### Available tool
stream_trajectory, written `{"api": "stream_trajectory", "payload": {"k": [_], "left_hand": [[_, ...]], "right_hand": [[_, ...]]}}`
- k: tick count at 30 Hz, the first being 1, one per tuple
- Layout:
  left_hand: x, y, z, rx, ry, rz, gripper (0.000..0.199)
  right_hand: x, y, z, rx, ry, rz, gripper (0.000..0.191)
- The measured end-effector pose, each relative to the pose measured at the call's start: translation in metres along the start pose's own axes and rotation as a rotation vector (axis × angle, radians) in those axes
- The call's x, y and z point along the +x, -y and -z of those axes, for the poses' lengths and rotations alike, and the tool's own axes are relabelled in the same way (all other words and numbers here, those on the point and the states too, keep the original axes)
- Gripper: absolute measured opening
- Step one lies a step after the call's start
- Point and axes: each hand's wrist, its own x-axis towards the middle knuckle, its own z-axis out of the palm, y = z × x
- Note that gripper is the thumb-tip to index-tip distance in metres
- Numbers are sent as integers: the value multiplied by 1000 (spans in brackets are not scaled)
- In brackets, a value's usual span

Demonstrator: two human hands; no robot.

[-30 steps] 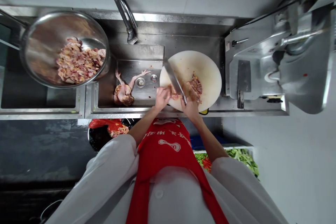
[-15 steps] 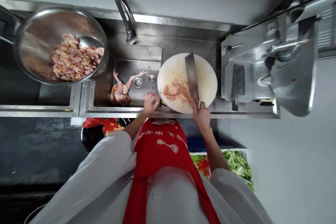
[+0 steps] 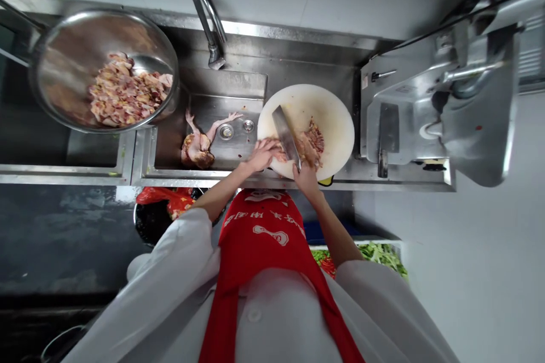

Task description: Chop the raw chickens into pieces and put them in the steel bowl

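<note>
We count two cleavers (image 3: pixel 284 129) (image 3: pixel 384 165), one white board (image 3: pixel 336 119) and two sink drains (image 3: pixel 226 132) (image 3: pixel 248 125). We have one steel bowl (image 3: pixel 63 74) at ten o'clock and one faucet (image 3: pixel 206 8) at eleven.

Steel sink counter (image 3: pixel 315 71) w/ round white board (image 3: pixel 334 110) on it, raw meat (image 3: pixel 314 142), prob. chicken, on board

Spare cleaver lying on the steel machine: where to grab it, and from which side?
Probably best by the dark handle, from above on the person's side. The cleaver lies flat with its handle pointing toward the person and its broad blade pointing away, over the steel machine.
</note>
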Motion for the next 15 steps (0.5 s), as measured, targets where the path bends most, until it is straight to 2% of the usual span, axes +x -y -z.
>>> {"api": "stream_trajectory", "payload": {"k": [2,5,7,10,12,15], "left_hand": [[17,1,7,1,99,-44,31],[17,5,18,-146,104,-41,14],[9,5,25,-334,47,57,7],[5,-5,33,-655,-21,279,22],[15,-17,35,-827,-8,364,23],[37,-31,30,-993,3,404,24]], "right_hand": [[3,-5,6,-37,43,-61,49],[-8,-22,12,-88,84,-197,49],[-18,-34,14,-93,60,-255,50],[-27,-41,14,-72,9,-295,51],[-29,-39,14,-41,-2,-292,53],[-35,-34,12,64,29,-226,58]]}}
